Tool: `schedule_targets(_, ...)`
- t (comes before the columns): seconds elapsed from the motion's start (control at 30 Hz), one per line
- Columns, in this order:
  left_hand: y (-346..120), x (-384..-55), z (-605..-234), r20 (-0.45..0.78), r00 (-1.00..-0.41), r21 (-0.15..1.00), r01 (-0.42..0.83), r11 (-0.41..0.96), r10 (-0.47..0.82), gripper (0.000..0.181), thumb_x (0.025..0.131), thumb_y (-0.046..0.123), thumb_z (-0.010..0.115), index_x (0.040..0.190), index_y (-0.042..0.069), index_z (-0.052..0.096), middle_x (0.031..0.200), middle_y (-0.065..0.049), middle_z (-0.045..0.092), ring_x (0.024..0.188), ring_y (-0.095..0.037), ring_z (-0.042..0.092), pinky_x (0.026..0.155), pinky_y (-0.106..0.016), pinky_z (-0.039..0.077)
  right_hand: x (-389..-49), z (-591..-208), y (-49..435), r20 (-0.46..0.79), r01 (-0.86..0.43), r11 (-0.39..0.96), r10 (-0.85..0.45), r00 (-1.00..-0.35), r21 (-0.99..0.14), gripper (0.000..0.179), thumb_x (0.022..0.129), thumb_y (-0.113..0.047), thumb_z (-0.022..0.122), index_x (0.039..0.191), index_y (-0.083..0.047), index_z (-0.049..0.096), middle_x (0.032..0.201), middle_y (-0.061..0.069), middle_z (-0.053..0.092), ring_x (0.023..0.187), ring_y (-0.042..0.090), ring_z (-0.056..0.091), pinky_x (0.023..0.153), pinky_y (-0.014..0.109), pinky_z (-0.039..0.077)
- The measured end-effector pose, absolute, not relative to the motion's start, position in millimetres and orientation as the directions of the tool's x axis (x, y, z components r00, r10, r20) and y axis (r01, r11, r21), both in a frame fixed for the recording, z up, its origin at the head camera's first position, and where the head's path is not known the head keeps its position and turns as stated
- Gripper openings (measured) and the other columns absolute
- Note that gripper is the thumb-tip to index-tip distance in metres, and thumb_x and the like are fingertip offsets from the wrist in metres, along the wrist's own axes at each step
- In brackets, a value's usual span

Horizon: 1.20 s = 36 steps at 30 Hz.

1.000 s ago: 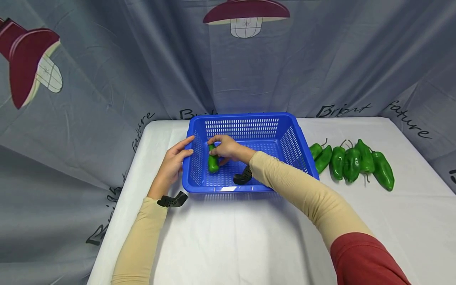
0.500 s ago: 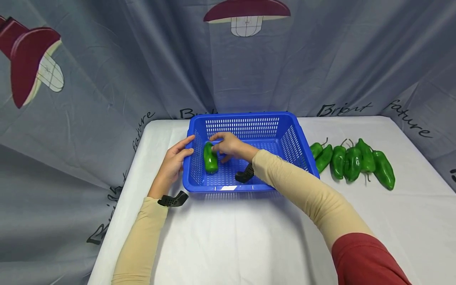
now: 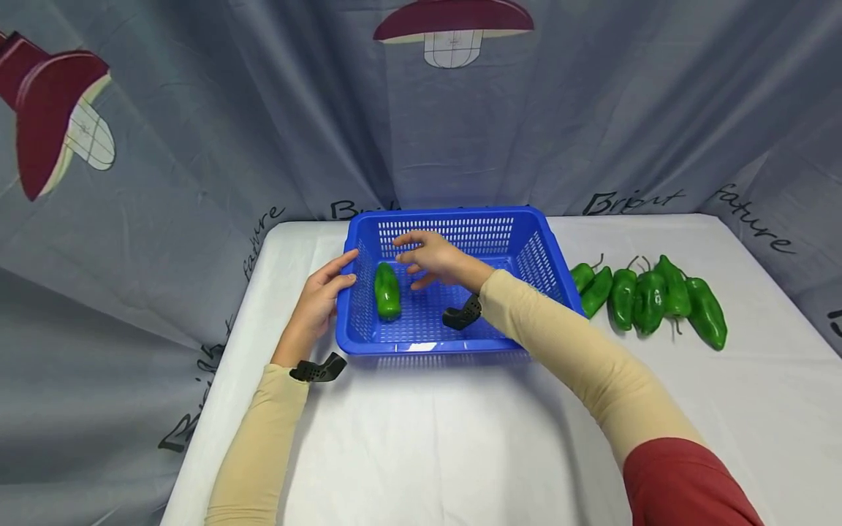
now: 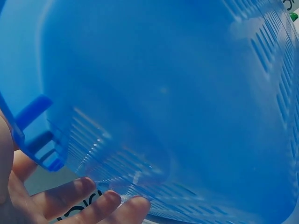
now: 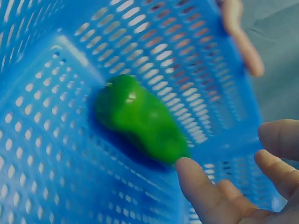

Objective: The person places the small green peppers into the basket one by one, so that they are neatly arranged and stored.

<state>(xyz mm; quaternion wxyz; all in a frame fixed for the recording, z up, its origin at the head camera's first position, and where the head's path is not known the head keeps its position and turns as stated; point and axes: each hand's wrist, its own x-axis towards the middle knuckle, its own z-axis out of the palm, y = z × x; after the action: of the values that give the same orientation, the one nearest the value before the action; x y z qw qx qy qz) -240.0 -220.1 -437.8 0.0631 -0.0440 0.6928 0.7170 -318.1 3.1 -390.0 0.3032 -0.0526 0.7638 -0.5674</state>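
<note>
A green pepper [image 3: 387, 292] lies on the floor of the blue plastic basket [image 3: 421, 348], along its left wall. My right hand [image 3: 434, 257] hovers inside the basket to the right of the pepper, fingers spread and holding nothing. The right wrist view shows the pepper [image 5: 140, 119] whole, its end beyond my thumb tip. My left hand [image 3: 318, 301] holds the basket's left rim, with fingertips over the edge. From the left wrist, other fingers [image 4: 93, 203] show outside the slotted wall.
Several more green peppers [image 3: 651, 301] lie in a row on the white table [image 3: 434, 438], right of the basket. A grey printed curtain [image 3: 316, 109] hangs behind and at the sides of the table.
My right hand has let go of the pepper and drawn up and to the right. The pepper now lies slightly further left, against the wall. The left hand stays on the rim.
</note>
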Motion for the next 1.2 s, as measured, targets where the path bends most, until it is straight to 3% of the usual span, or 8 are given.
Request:
schedule_targets(0.1,-222.5,-239.1,-438.3,-0.160,-0.987,0.987,-0.160,-0.025,0.015,0.052,0.103,0.012,0.051,0.155,0.018,0.046,0.162,-0.006,0.042,0.104,-0.010,0.067,0.078,-0.024,0.063,-320.8,-381.8,16.8,-0.388,0.257,0.332,-0.429,-0.816,-0.908,0.049,0.103,-0.009,0.055,0.152,-0.010,0.045,0.148,0.017,0.048,0.131,0.044,0.053,0.080,0.044,0.064)
schedule_targets(0.23,-226.9,-237.1,-439.7,-0.179,-0.984,0.984,-0.179,-0.015,0.003,0.052,0.104,0.014,0.051,0.155,0.020,0.046,0.164,-0.004,0.039,0.113,-0.012,0.063,0.082,-0.022,0.061,-324.2,-371.7,43.8,-0.382,0.257,0.329,-0.409,-0.828,-0.909,0.049,0.104,-0.011,0.054,0.153,-0.011,0.044,0.155,0.018,0.044,0.135,0.046,0.052,0.077,0.041,0.065)
schedule_targets(0.47,-236.6,-233.0,-441.5,-0.176,-0.984,0.984,-0.176,-0.038,0.005,0.052,0.105,0.013,0.049,0.156,0.018,0.043,0.164,-0.008,0.038,0.099,-0.005,0.067,0.079,-0.020,0.061,-328.9,-350.4,107.1,-0.368,0.249,0.343,-0.343,-0.864,-0.906,0.048,0.107,-0.016,0.049,0.154,-0.013,0.041,0.155,0.020,0.040,0.135,0.044,0.052,0.078,0.039,0.065)
schedule_targets(0.6,-239.7,-229.8,-441.4,-0.178,-0.984,0.983,-0.178,-0.051,0.002,0.053,0.105,0.012,0.048,0.157,0.017,0.042,0.165,-0.008,0.036,0.102,-0.005,0.067,0.080,-0.020,0.061,-326.1,-339.5,151.9,-0.356,0.242,0.357,-0.301,-0.884,-0.902,0.052,0.107,-0.019,0.049,0.157,-0.012,0.035,0.156,0.023,0.040,0.121,0.031,0.063,0.081,0.037,0.065)
schedule_targets(0.7,-240.8,-228.8,-442.7,-0.181,-0.984,0.982,-0.181,-0.055,0.003,0.053,0.105,0.012,0.048,0.157,0.016,0.041,0.166,-0.007,0.034,0.108,-0.006,0.064,0.082,-0.020,0.061,-318.8,-334.5,192.5,-0.353,0.239,0.376,-0.271,-0.896,-0.895,0.059,0.107,-0.026,0.051,0.160,-0.012,0.029,0.159,0.023,0.035,0.104,0.013,0.068,0.084,0.036,0.064)
schedule_targets(0.97,-240.7,-230.5,-443.7,-0.169,-0.986,0.983,-0.170,-0.069,0.013,0.053,0.105,0.012,0.048,0.157,0.016,0.041,0.166,-0.009,0.034,0.105,-0.004,0.066,0.083,-0.021,0.061,-300.3,-337.9,298.9,-0.364,0.283,0.344,-0.201,-0.909,-0.895,0.067,0.106,-0.037,0.050,0.163,-0.020,0.018,0.162,0.017,0.025,0.097,-0.003,0.068,0.086,0.027,0.062)
schedule_targets(1.1,-239.5,-231.1,-443.2,-0.173,-0.985,0.983,-0.173,-0.067,0.010,0.053,0.105,0.011,0.048,0.157,0.016,0.041,0.166,-0.009,0.034,0.107,-0.005,0.065,0.084,-0.020,0.061,-290.4,-342.4,347.4,-0.376,0.325,0.261,-0.175,-0.910,-0.909,0.063,0.106,-0.032,0.051,0.161,-0.025,0.019,0.133,-0.006,0.057,0.095,-0.001,0.070,0.082,0.026,0.062)
schedule_targets(1.2,-239.3,-231.2,-442.2,-0.175,-0.985,0.982,-0.175,-0.065,0.005,0.053,0.105,0.011,0.047,0.157,0.016,0.041,0.167,-0.008,0.033,0.119,-0.010,0.060,0.086,-0.018,0.059,-282.0,-347.1,379.6,-0.386,0.368,0.135,-0.144,-0.911,-0.920,0.059,0.106,-0.027,0.052,0.157,-0.031,0.023,0.101,-0.021,0.064,0.091,0.003,0.072,0.079,0.028,0.063)
